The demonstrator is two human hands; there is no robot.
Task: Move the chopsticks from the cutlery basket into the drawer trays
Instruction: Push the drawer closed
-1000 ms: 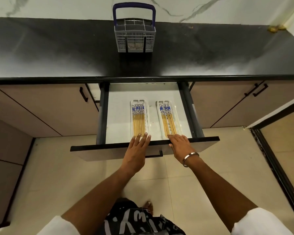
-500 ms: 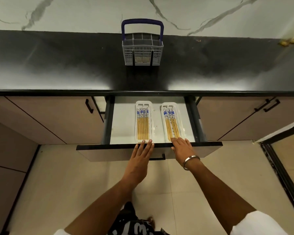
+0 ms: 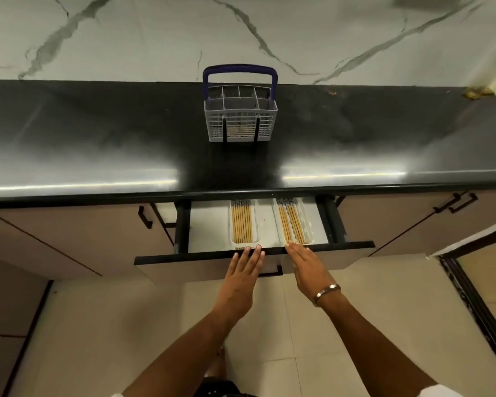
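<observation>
Hands, left hand and right hand, press flat-fingered on the drawer front, chopsticks lengthwise just above them.

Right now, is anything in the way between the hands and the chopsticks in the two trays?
Nothing visible. Both hands, left and right, rest flat on the drawer front; the chopsticks lie uncovered just behind.

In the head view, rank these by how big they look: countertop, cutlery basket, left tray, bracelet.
1. countertop
2. cutlery basket
3. left tray, partly hidden under the countertop, so unsure against the basket
4. bracelet
</observation>
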